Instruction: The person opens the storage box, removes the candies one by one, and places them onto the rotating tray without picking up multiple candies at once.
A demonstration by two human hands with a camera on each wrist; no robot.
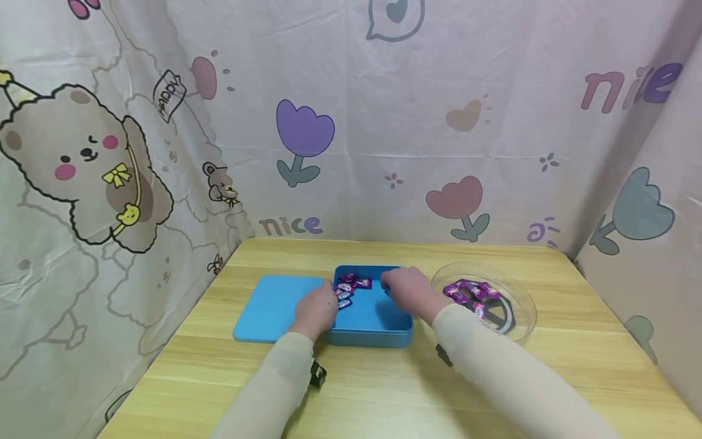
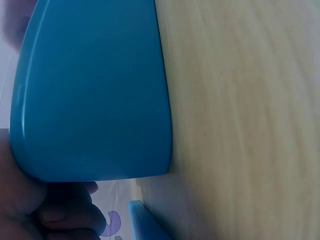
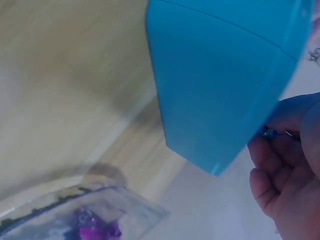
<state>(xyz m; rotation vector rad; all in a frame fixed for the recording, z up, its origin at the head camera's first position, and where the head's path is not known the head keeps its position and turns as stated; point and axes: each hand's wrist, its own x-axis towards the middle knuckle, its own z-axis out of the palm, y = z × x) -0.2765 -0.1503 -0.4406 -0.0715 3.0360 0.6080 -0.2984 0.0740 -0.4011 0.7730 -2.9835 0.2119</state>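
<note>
Blue box [image 1: 370, 338] lies between left hand [image 1: 318, 311], apparently gripping it, and right hand [image 1: 411, 292].

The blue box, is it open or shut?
Open: the blue box has its lid lying beside it, and purple packets show inside.

- We see the blue box [image 2: 95, 95] filling the upper left, its smooth side facing us and one corner rounded.
- At the box's lower-left corner we find the left hand [image 2: 52, 215], gripping the edge with its fingers curled.
- Right of the box, we look across a pale wooden tabletop [image 2: 240, 120].
- Below the box we notice a thin blue panel [image 2: 145, 220], and beside it a purple print [image 2: 114, 224].
- At the box's upper-left edge we meet a blurred shape [image 2: 17, 22] we cannot identify.
</note>
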